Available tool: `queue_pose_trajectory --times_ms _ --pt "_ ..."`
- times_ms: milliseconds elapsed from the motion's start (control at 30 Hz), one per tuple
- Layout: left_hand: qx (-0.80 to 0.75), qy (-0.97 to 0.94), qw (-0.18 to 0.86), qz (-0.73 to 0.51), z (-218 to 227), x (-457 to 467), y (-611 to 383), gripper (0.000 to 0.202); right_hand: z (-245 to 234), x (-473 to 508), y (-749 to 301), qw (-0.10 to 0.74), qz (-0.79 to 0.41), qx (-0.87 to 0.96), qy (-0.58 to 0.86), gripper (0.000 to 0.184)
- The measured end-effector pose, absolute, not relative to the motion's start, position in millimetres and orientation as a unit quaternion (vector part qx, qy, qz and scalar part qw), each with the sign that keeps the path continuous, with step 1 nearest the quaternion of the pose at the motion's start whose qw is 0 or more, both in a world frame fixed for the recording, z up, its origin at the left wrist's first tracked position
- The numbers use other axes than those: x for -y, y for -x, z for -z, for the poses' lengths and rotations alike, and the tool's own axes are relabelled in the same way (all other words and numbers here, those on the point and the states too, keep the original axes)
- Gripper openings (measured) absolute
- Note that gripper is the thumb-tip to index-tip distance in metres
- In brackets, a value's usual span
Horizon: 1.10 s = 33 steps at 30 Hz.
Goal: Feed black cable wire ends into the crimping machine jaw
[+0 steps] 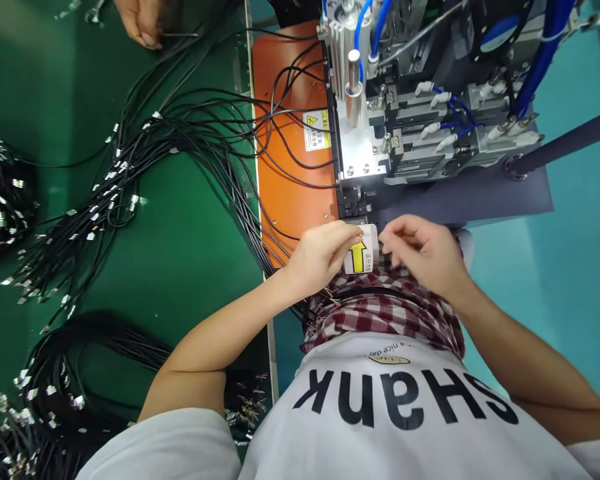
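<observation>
Hiding part of arrow label point(364, 261): left hand point(324, 257), contact unclear.

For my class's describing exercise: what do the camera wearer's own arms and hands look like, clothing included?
The left hand and right hand are gloveless, and the forearms are bare. Short white sleeves belong to a white shirt with large black lettering.
</observation>
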State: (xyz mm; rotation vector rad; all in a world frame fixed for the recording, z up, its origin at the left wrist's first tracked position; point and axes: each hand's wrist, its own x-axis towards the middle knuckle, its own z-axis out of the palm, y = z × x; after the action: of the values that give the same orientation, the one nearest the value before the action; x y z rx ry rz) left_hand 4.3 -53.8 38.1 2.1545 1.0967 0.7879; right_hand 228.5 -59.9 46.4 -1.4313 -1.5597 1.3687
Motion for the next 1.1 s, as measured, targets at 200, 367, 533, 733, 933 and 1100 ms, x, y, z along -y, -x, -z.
queue_pose_trajectory --times_ms 200,367,533,733,933,1100 --pt "-0.458 -0.754 0.352 -0.312 -41 56 1 0.023 -43 50 -225 0.326 -0.650 0.483 0.487 0.026" --pt "-0.457 -0.759 0.352 -0.300 -46 56 0 0.026 -39 38 -209 0.353 -0.686 0.463 0.436 0.030" --pt "-0.461 -0.761 0.329 -0.317 -44 58 -1 0.023 -35 39 -200 0.337 -0.696 0.462 0.434 0.031" --pt "-0.469 -0.742 0.327 -0.351 -41 57 -4 0.020 -32 52 -194 0.381 -0.649 0.460 0.472 0.029" --pt "-0.469 -0.736 0.329 -0.361 -39 60 -5 0.017 -33 50 -198 0.383 -0.639 0.471 0.471 0.024" --pt "-0.463 -0.713 0.371 -0.374 -38 62 -7 0.017 -32 53 -193 0.397 -0.607 0.484 0.489 0.020"
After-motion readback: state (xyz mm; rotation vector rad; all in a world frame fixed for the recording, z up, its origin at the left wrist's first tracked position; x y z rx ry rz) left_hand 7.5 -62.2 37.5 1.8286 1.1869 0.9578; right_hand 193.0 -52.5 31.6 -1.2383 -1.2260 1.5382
